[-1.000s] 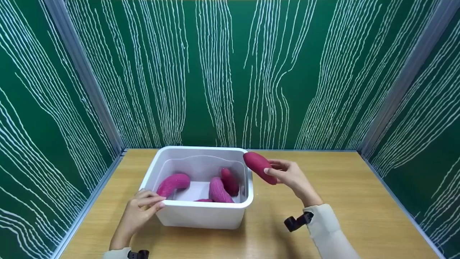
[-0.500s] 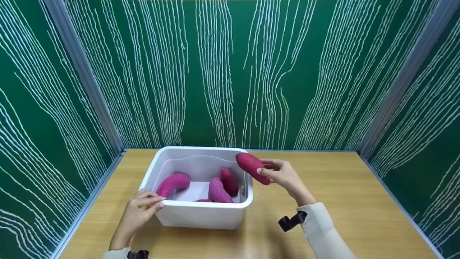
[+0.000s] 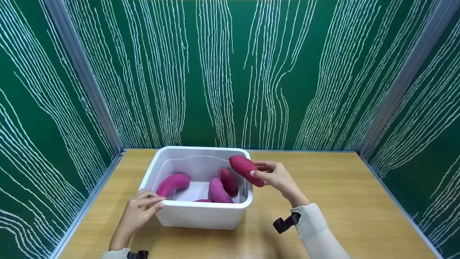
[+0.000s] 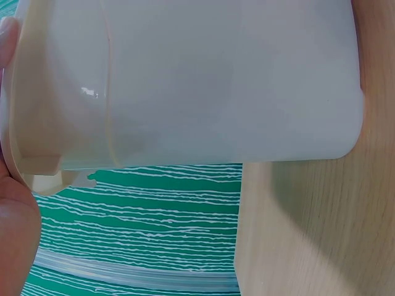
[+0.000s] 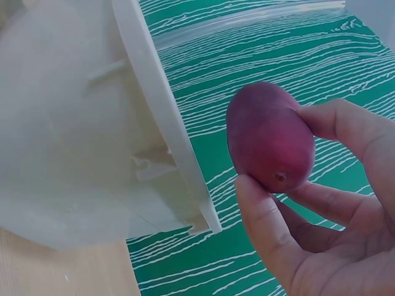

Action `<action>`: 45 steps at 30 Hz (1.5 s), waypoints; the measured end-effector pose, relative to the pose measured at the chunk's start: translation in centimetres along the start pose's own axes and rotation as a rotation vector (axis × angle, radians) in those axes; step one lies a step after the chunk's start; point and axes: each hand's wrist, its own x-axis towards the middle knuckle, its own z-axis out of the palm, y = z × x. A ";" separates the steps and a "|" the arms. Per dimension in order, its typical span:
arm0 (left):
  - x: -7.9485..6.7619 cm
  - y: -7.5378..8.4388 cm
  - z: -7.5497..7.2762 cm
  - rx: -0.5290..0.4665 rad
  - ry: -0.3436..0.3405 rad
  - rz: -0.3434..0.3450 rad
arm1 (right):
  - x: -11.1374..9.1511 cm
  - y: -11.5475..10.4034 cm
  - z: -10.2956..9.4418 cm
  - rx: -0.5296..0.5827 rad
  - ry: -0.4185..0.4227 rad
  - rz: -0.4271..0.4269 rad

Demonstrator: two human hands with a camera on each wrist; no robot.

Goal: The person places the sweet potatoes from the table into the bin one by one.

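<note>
My right hand (image 3: 282,178) pinches a dark red sweet potato (image 3: 243,168) between thumb and fingers, over the right rim of a white plastic bin (image 3: 199,217). In the right wrist view the sweet potato (image 5: 271,135) shows its rounded end, raised above the rim. With my left hand (image 3: 138,208) I grip the bin's front left corner, thumb outside and fingers over the rim. Inside lie a curved pink root-like piece (image 3: 174,183) at the left, a ridged pink one (image 3: 219,190), and a darker red sweet potato (image 3: 229,182). Another pink piece is mostly hidden behind the front wall.
The bin stands on a light wooden table (image 3: 341,201). Green panels (image 3: 251,72) with white wavy lines enclose the back and both sides, joined by grey metal posts (image 3: 86,72). Bare tabletop extends to the right of the bin.
My right hand has moved left with the sweet potato, from beside the bin to over its right rim. The left hand and the bin have stayed where they were.
</note>
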 end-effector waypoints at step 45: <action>0.0 0.3 0.2 -0.006 0.011 -0.001 | 2.8 -2.5 3.6 -0.028 -0.054 0.029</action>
